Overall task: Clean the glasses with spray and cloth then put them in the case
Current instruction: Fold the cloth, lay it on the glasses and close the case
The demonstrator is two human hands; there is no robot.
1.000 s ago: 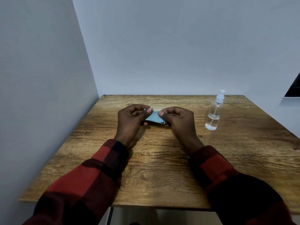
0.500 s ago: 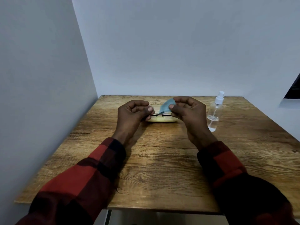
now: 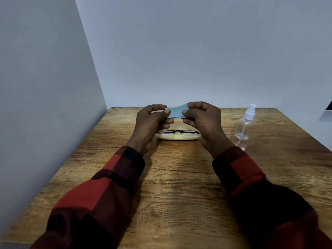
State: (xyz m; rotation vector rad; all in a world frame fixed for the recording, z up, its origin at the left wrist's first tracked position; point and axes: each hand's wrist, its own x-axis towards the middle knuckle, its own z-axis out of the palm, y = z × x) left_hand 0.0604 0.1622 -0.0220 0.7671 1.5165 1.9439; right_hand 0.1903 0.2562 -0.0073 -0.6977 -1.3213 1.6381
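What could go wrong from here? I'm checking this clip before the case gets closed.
1. The glasses lie in the open case, but I cannot tell if they sit fully inside; closing the lid could pinch the frame.
2. The left hand and right hand hold the cloth above the case; it could drop onto the lenses.
3. The spray bottle stands near the right forearm; a sideways sweep might tip it.
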